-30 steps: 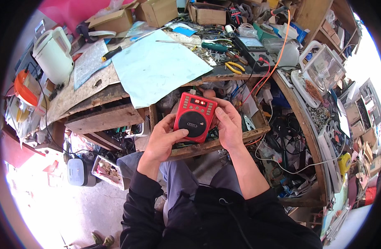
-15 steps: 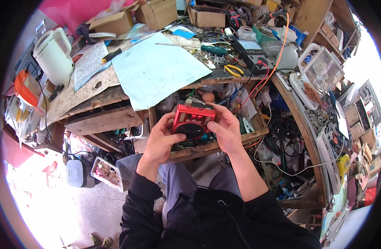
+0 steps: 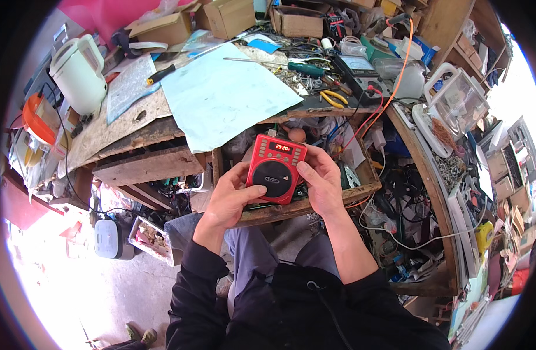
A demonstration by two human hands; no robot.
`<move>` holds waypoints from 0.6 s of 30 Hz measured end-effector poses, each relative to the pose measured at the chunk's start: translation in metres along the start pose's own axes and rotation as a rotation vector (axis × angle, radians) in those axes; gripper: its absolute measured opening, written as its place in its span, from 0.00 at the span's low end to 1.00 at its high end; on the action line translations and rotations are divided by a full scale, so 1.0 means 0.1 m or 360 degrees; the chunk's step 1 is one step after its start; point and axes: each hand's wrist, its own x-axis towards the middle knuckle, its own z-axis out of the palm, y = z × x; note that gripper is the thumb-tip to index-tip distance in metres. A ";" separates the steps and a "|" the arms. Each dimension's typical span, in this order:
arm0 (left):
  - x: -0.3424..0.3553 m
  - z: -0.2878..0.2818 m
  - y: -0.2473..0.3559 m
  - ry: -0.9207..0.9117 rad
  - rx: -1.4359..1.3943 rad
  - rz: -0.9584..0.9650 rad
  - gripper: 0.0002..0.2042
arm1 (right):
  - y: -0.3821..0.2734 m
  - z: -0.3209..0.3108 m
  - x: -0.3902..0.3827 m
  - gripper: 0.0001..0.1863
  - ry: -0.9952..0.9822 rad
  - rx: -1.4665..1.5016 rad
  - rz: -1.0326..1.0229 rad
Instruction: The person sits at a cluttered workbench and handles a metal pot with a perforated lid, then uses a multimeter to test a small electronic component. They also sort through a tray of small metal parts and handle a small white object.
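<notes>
A small red portable radio (image 3: 258, 157) is held up in both hands above an open wooden drawer (image 3: 279, 212). Its front faces me, with a round black speaker grille, rows of small buttons and a lit red display. My left hand (image 3: 228, 195) grips its left side, the thumb lying over the lower edge of the grille. On the other side my right hand (image 3: 320, 182) is closed round the edge, thumb against the front. The fingers behind the radio are hidden.
A pale blue sheet (image 3: 227, 96) covers the bench's middle. Beyond it lie a green-handled screwdriver (image 3: 306, 69), yellow-handled pliers (image 3: 334, 99) and a meter (image 3: 359, 65) with red leads. A white kettle (image 3: 78, 76) stands at left. Parts and cables fill the drawer and right shelves.
The radio has tipped so its front now faces up toward me. Its display is fully visible, and its top edge with the metal piece has turned away. Both hands still hold it.
</notes>
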 end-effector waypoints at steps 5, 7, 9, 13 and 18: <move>0.00 0.01 0.01 0.0002 0.0000 0.0001 0.27 | -0.01 0.00 0.00 0.23 0.0010 0.0000 0.0036; 0.00 0.02 0.02 -0.0004 0.0010 -0.0006 0.28 | -0.01 0.00 0.00 0.23 0.0007 -0.0004 0.0030; 0.00 0.02 0.03 0.0002 -0.0047 -0.0031 0.28 | -0.01 0.00 0.00 0.24 -0.0013 0.0009 0.0007; 0.02 0.05 0.04 -0.0008 -0.0205 -0.0022 0.29 | -0.03 0.05 0.00 0.28 -0.0103 0.0027 -0.0098; 0.04 -0.03 -0.07 -0.0013 -0.0157 0.0129 0.31 | -0.01 0.04 -0.02 0.32 -0.0264 -0.0014 -0.0172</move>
